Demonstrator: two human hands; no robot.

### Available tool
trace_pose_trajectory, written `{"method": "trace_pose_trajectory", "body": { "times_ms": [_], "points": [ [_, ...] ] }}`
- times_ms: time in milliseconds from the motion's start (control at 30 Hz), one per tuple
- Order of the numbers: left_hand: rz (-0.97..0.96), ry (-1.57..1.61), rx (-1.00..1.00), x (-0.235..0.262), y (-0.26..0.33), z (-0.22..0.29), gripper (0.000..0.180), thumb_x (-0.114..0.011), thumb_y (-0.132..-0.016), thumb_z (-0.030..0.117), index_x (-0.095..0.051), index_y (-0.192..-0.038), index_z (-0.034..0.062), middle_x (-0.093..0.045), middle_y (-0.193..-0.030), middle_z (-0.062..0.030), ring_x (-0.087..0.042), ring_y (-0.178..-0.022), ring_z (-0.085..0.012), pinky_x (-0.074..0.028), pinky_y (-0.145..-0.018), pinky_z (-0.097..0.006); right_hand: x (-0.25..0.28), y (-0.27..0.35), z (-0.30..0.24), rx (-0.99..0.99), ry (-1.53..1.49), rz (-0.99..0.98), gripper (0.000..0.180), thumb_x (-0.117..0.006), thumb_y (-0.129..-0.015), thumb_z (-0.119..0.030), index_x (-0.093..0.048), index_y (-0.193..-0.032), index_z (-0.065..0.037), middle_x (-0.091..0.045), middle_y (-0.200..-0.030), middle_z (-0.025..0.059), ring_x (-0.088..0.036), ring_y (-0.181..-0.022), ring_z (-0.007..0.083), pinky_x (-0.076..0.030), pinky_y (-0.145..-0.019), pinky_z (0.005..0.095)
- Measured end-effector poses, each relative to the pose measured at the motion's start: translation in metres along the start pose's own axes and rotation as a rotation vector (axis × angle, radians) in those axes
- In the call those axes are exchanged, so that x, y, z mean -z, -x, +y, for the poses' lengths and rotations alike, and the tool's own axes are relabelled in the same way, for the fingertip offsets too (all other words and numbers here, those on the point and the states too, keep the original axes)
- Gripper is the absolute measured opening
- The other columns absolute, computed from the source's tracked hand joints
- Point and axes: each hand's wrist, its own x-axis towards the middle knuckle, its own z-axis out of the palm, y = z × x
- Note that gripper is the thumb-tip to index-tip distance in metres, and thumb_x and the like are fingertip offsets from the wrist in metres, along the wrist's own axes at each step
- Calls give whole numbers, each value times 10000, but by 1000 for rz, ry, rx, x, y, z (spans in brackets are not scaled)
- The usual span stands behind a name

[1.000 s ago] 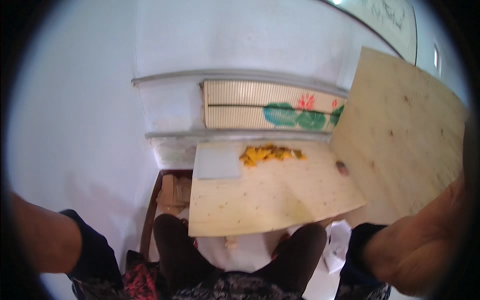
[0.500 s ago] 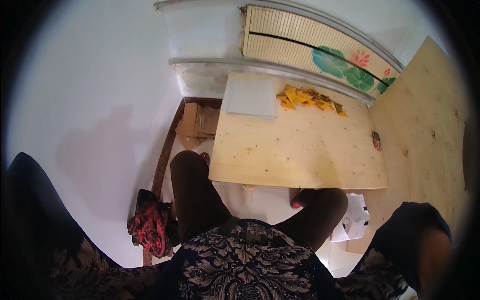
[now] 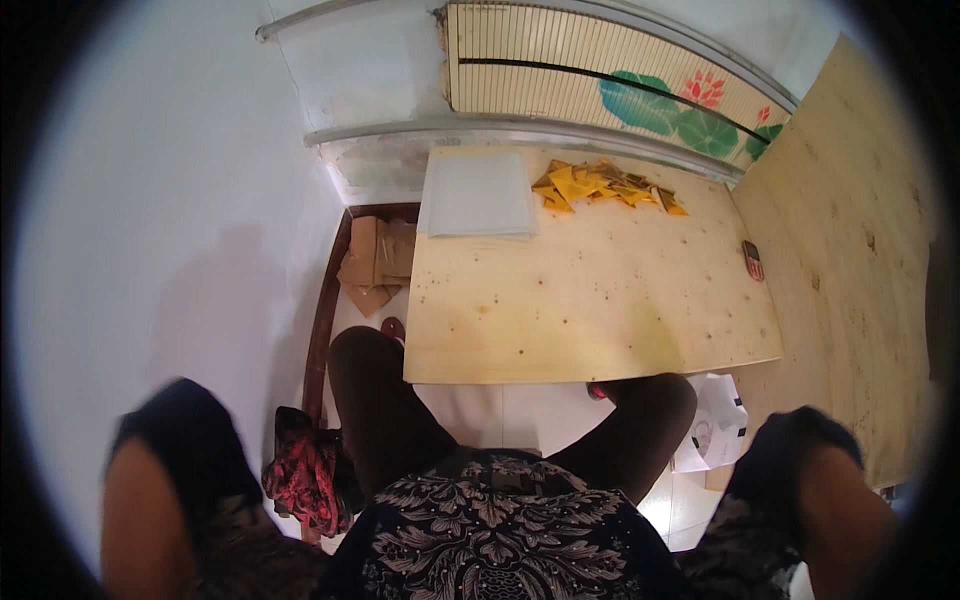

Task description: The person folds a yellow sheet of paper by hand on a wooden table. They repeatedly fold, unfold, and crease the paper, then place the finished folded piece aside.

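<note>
Neither hand is seen: both forearms (image 3: 150,510) are cut off at the lower edge and blurred, so it cannot be told whether the hands are open, closed or holding anything. The left arm is raised at the lower left, the right arm (image 3: 840,510) at the lower right, both well apart from the table (image 3: 590,310). The table is a pale plywood sheet, flat and rectangular, speckled with small knots. On its far edge a stack of white sheets (image 3: 475,195) is laid, and just beside it a loose heap of yellow folded papers (image 3: 600,185). A small dark phone (image 3: 752,260) is placed near the right edge. Dark-trousered knees (image 3: 380,390) are tucked under the near edge, partly hidden.
</note>
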Motion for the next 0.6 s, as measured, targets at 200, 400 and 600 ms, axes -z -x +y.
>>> {"method": "trace_pose_trajectory", "body": {
  "times_ms": [200,400,600],
  "points": [
    [-118,407,205,-79,1,5,223,-731,-792,219,-616,-891,55,-643,-855,-103,-624,-748,-265,-491,-663,-360,-69,45,21,-166,-942,6,168,-590,-883,-81,-620,-879,84,-591,-763,173,-581,-677,288,-461,-599,394],
    [-349,786,363,-144,0,-4,170,-741,-785,177,-633,-834,56,-649,-807,-87,-625,-707,-259,-491,-632,-354,-95,88,43,-124,-1429,-78,168,-583,-882,-72,-619,-850,88,-582,-734,169,-573,-646,292,-456,-556,390],
    [-214,853,437,-217,-3,-46,129,-752,-778,136,-649,-776,57,-656,-759,-70,-626,-666,-253,-492,-600,-348,-124,224,91,-1399,-1242,-45,244,-615,-930,-165,-682,-1106,-9,-644,-851,51,-591,-774,144,-482,-743,269]
  ]
}}
